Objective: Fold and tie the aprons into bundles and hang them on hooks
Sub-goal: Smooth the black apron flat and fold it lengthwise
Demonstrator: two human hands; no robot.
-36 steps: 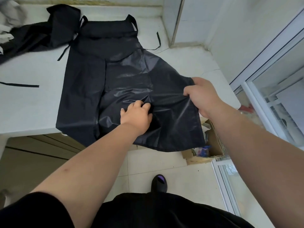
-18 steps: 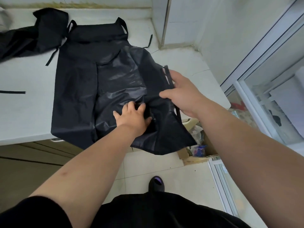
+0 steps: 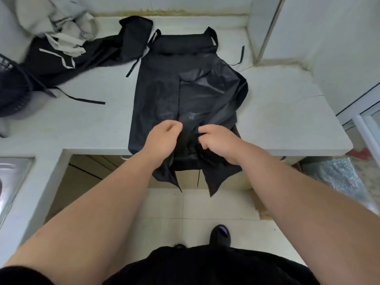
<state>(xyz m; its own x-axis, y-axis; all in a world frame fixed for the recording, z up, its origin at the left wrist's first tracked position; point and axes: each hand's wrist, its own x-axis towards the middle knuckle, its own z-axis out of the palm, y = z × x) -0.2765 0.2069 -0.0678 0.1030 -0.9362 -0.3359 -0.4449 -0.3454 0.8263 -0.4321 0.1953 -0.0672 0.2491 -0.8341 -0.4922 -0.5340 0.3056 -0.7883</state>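
Observation:
A black shiny apron (image 3: 189, 87) lies lengthwise on the white counter (image 3: 287, 112), both long sides folded in toward the middle. Its lower end hangs over the counter's front edge. My left hand (image 3: 162, 140) and my right hand (image 3: 220, 142) sit side by side on the near part of the apron. Each pinches a fold of the fabric with curled fingers. The apron's neck strap (image 3: 211, 36) and a waist tie (image 3: 241, 56) lie at the far end.
A second black apron (image 3: 86, 56) lies crumpled at the back left under grey cloth (image 3: 63, 23), its tie (image 3: 88, 100) trailing across the counter. A dark fan-like object (image 3: 12, 89) stands at far left. A steel sink (image 3: 12, 182) is at lower left. Glass door frame (image 3: 362, 120) at right.
My right hand has carried the apron's right side over to the middle and come down next to my left hand. The view has shifted right and back, showing more of the counter's left.

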